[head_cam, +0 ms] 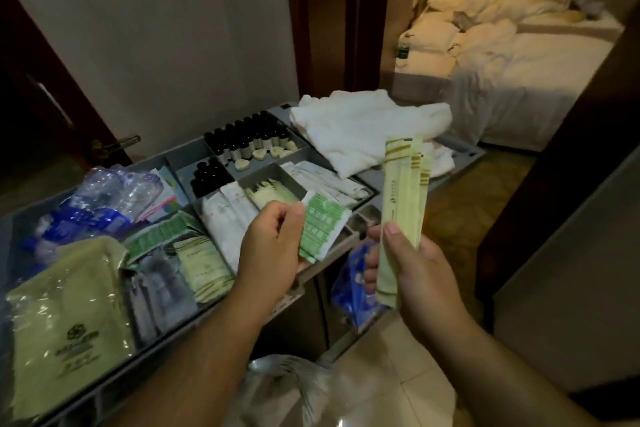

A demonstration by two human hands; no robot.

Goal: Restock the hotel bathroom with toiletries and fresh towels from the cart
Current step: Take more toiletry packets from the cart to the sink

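Note:
The grey cart tray (194, 152) holds compartments of toiletries. Above its near right edge my left hand (270, 250) pinches several green-and-white sachets (322, 229). To the right, off the cart, my right hand (415, 270) grips a bundle of long pale-yellow packets (403, 204), held upright. Small dark bottles (242, 142) stand in the far compartments with cream soaps (259, 154) beside them. White folded towels (367, 128) lie on the cart's far right end. More green sachets (156, 232) and pale packets (204, 263) fill the near compartments.
Crumpled plastic water bottles (104, 198) and a large yellow-green bag (69, 319) occupy the cart's left side. A blue bag (353, 284) hangs under the cart's right edge. Behind, an open doorway shows an unmade bed (502, 55). A dark door (41, 97) stands left.

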